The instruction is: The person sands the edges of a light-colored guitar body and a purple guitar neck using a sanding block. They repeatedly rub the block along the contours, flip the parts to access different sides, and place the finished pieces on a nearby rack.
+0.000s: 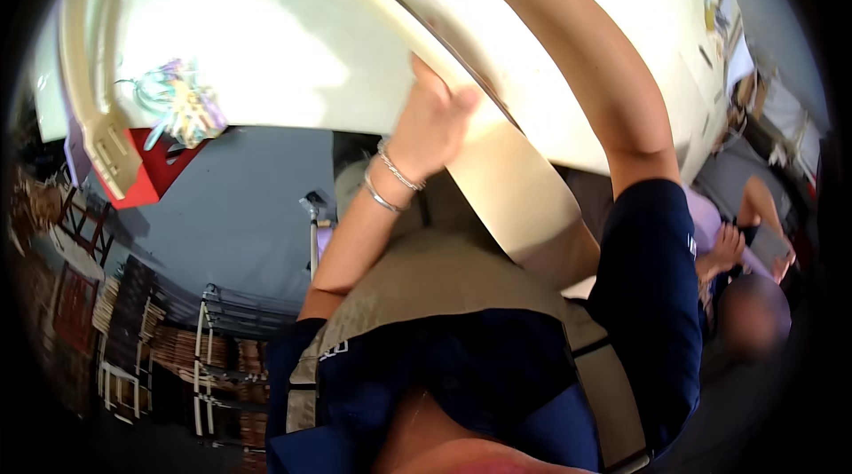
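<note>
Cream curved panel (293, 75) (left hand (435, 123))

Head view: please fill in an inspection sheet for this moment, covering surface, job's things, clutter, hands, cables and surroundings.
Surface: pale cream tabletop, brightly lit, edges bent by the lens.
Job's things: long cream-coloured curved panel, running from upper left down toward the person's lap.
Clutter: iridescent ribbon-like bundle on the tabletop; small tools and bits at the far right, too small to tell.
Hands: left hand grips the panel's edge, two silver bracelets on its wrist; right hand out of view past the upper edge, only its forearm shows.
Cables: nothing seen.
Surroundings: red block under the table edge; wooden racks lower left; another person at right holding a dark flat device.
</note>
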`<state>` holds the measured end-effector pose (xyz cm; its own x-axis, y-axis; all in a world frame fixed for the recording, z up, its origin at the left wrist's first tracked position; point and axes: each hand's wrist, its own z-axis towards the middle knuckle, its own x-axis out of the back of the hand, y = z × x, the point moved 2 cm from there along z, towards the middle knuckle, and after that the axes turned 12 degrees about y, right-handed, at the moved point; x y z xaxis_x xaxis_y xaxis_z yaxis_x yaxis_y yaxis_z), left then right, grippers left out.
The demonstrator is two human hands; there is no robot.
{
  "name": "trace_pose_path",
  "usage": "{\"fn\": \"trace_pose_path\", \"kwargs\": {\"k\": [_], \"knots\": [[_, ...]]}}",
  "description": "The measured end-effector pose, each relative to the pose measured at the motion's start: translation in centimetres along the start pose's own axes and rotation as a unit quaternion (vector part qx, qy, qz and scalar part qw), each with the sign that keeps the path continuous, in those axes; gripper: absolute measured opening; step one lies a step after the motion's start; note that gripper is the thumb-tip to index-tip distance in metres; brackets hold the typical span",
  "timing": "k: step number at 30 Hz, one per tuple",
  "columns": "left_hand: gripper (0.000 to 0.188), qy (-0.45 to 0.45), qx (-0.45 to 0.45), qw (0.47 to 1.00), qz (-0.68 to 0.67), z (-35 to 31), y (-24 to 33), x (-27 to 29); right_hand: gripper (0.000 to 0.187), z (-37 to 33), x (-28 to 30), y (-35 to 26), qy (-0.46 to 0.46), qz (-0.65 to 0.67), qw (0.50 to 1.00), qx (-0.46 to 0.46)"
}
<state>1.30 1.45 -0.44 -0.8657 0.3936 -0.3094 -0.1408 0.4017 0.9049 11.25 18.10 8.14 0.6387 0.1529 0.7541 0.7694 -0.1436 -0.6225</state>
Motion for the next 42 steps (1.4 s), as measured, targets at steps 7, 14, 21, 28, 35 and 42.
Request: {"fn": "trace_pose_path", "kwargs": {"k": [7, 14, 21, 28, 35, 42], "knots": [[0.096, 0.044, -0.008, 0.998, 0.040, 0.2, 2.0, 0.2, 0.054, -17.6, 4.3, 6.5, -0.070, -0.021, 0.995, -0.066], [0.091, 0.038, -0.022, 0.998, 0.051, 0.7, 3.3, -0.2, 0.052, -12.7, 1.2, 5.8, 0.052, 0.010, 0.998, -0.035], [0.063, 0.044, 0.073, 0.995, -0.051, 1.0, 3.4, -0.3, 0.050, -9.3, 7.2, 7.2, 0.137, 0.362, 0.918, -0.089], [0.030, -0.069, -0.178, 0.963, 0.189, 4.0, 24.8, -5.3, 0.052, -20.1, 17.3, 11.4, 0.333, 0.228, 0.912, -0.078], [0.040, -0.110, -0.497, 0.675, 0.534, 4.2, 32.8, -9.9, 0.052, -24.3, 18.7, 13.7, 0.375, 0.352, 0.849, -0.119], [0.017, -0.145, -0.672, 0.426, 0.588, 5.2, 20.0, -6.9, 0.065, -26.4, 12.3, 16.4, 0.342, 0.411, 0.837, -0.120]]}}
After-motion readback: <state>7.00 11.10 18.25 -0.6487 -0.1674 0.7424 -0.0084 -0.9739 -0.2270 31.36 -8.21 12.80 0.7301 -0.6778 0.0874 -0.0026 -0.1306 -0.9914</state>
